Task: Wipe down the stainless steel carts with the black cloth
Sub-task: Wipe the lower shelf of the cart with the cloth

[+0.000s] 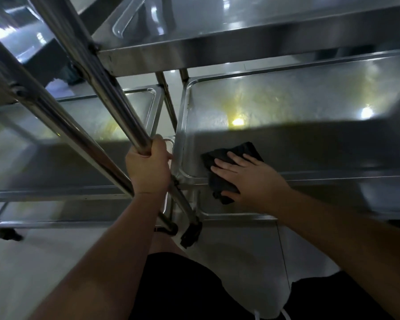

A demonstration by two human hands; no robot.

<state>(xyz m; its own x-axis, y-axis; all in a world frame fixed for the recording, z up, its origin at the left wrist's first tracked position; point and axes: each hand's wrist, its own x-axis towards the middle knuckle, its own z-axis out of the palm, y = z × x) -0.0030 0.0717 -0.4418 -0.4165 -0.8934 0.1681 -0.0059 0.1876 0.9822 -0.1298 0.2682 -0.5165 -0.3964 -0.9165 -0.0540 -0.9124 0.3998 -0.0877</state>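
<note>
The right hand point(249, 179) lies flat on the black cloth point(226, 167), fingers straight and slightly spread, pressing it against the near left corner of the middle shelf point(298, 116) of the right-hand stainless steel cart point(240, 49). Part of the cloth hangs over the shelf's front rim beneath the palm. This shelf is a shallow tray with a raised lip; apart from the cloth and hand it holds only yellowish glare and a band of shadow.

The left hand point(148, 167) has its fingers curled round an upright steel post point(116, 100), gripping it firmly just beside the corner where the two carts meet.

A second cart point(79, 125) stands to the left, its tray-like shelf showing similar yellow streaks, which may be reflections or smears; the blur makes it hard to judge. On the top shelf of the right cart sits what looks like a clear tray point(134, 17). A black caster point(191, 234) rests on the pale floor point(32, 262) near the person's knees.
</note>
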